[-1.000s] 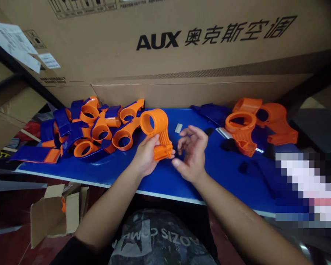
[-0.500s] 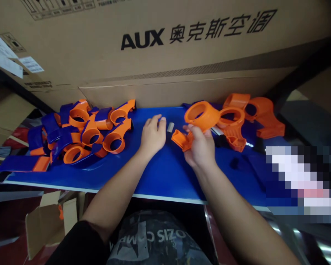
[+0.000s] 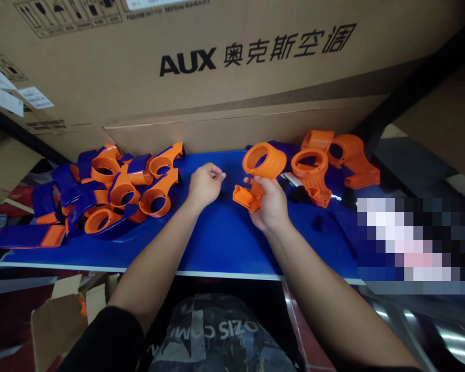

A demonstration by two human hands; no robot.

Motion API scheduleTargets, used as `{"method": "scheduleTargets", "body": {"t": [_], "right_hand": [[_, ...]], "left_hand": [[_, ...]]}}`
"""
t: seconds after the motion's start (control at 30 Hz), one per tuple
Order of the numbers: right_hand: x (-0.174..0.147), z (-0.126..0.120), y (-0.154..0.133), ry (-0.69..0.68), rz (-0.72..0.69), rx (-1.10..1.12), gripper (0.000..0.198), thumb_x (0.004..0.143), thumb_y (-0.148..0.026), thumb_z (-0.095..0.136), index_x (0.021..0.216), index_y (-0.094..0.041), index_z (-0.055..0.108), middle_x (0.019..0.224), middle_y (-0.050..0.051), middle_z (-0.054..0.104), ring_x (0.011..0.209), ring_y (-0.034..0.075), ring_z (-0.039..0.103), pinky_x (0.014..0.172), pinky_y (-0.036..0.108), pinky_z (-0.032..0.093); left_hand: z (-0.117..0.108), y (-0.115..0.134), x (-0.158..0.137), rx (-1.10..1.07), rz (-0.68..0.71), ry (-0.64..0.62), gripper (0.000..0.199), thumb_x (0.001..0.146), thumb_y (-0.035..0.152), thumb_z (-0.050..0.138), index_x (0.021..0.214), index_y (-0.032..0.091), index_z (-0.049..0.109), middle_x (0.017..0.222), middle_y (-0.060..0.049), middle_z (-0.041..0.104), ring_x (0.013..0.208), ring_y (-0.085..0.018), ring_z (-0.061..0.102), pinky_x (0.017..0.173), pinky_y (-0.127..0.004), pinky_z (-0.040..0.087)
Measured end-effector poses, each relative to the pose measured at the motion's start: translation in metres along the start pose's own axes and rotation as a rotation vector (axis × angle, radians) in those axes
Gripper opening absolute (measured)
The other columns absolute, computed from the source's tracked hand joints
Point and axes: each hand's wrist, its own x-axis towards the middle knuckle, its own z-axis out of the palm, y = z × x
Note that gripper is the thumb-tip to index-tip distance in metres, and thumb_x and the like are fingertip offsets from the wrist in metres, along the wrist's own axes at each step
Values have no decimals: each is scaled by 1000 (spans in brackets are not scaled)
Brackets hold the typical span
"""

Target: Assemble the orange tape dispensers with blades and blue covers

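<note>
The blue counter (image 3: 225, 248) is kinda swamped on the left by orange-and-blue plastic parts (image 3: 101, 196); more orange pieces (image 3: 313, 188) are piled right.

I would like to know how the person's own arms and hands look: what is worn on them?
The left hand and right hand are gloveless; both forearms are bare down to the wrists. A plain black sleeve covers the left arm higher up.

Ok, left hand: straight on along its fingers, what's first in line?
Likely the orange part held by the right hand, across a gap; depth is unclear, so it might pass above or below.
</note>
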Motion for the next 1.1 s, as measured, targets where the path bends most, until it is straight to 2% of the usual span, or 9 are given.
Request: {"method": "scheduleTargets", "body": {"t": [0.13, 0.27, 0.43, 0.6, 0.7, 0.8, 0.87, 0.97, 1.1], "right_hand": [[-13, 5, 0, -212, 365, 71, 32, 73, -33, 70, 103, -22, 63, 81, 2, 70, 63, 19, 66, 47, 29, 56], [-20, 7, 9, -312, 475, 37, 34, 74, -32, 72, 105, -21, 65, 81, 3, 72, 56, 19, 66, 40, 31, 55], [-23, 6, 18, -384, 395, -79, 35, 76, -33, 74, 108, -22, 66, 89, 1, 71, 53, 18, 66, 36, 32, 57], [-27, 8, 21, -410, 372, -163, 32, 76, -33, 76, 106, -23, 68, 90, 0, 70, 54, 17, 67, 36, 31, 58], [-29, 9, 23, -418, 366, -182, 29, 77, -32, 76, 104, -24, 68, 88, -1, 70, 54, 16, 67, 37, 29, 57], [-30, 9, 23, -420, 364, -175, 30, 77, -33, 76, 105, -24, 68, 85, -1, 69, 53, 15, 65, 37, 28, 56], [-30, 9, 23, -410, 362, -166, 31, 77, -33, 75, 106, -24, 68, 86, -1, 69, 54, 16, 66, 37, 28, 56], [-30, 10, 23, -380, 341, -158, 30, 76, -32, 74, 104, -24, 67, 88, -1, 68, 56, 16, 65, 38, 28, 55], [-30, 12, 23, -321, 288, -154, 27, 76, -31, 73, 101, -24, 67, 88, -3, 65, 55, 13, 60, 40, 27, 53]], "left_hand": [[-34, -14, -56, -512, 71, 147, 14, 86, 31, 79, 93, 20, 74, 86, -3, 77, 76, -14, 71, 72, -27, 57], [-54, -10, -102, -635, 79, 178, 22, 80, 34, 85, 97, 21, 78, 87, -3, 78, 77, -14, 72, 71, -26, 59], [-63, -8, -121, -549, 51, 156, 23, 79, 37, 86, 95, 23, 80, 89, -4, 80, 79, -18, 75, 73, -30, 61], [-64, -8, -121, -268, 226, 49, 11, 87, 34, 79, 85, 24, 77, 80, -1, 78, 71, -15, 71, 71, -28, 57], [-61, -6, -121, -126, 330, 30, 8, 90, 30, 76, 85, 25, 77, 85, -1, 78, 77, -16, 71, 76, -29, 56], [-58, -5, -122, -93, 341, 12, 10, 94, 27, 70, 98, 27, 79, 98, -2, 79, 90, -18, 73, 84, -32, 57], [-57, -6, -124, -129, 282, -11, 21, 97, 26, 65, 113, 28, 77, 105, -3, 78, 90, -18, 74, 84, -32, 59], [-56, -7, -130, -318, 42, -77, 29, 99, 33, 59, 125, 28, 69, 110, -4, 74, 69, -14, 72, 64, -29, 60], [-53, -8, -135, -591, -233, -56, 25, 96, 43, 63, 112, 24, 62, 94, -2, 71, 64, -13, 71, 55, -24, 60]]}}
